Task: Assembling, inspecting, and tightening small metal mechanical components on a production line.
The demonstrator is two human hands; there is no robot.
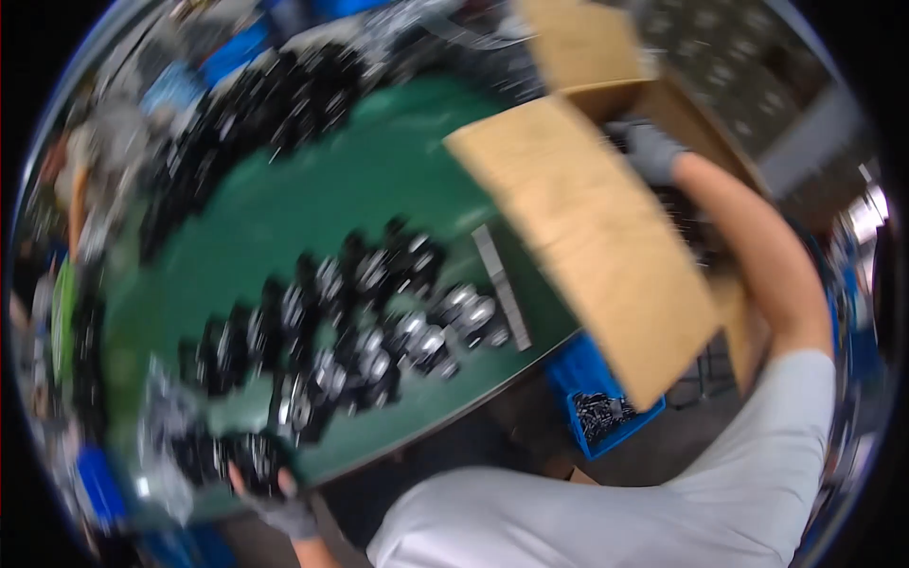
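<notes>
My left hand (275, 504), in a grey glove with bare fingertips, is at the near left edge of the green table. Its fingers close around a black part with a shiny surface (254, 458), next to a clear plastic bag (169, 426). Far over to the right, my right hand (651, 150), also grey-gloved, reaches into an open cardboard box (606, 256). Something dark is at its fingertips, but blur and the box hide whether it is gripped. Dark parts (684, 222) lie inside the box. Two rows of black and silver parts (374, 355) stand on the table.
Many more black parts (256, 109) line the far left of the green table (398, 151). A metal ruler-like strip (502, 287) lies near the right edge. Below the box is a blue bin (606, 421) of small dark pieces. Clear plastic wrapping (417, 38) is heaped at the back.
</notes>
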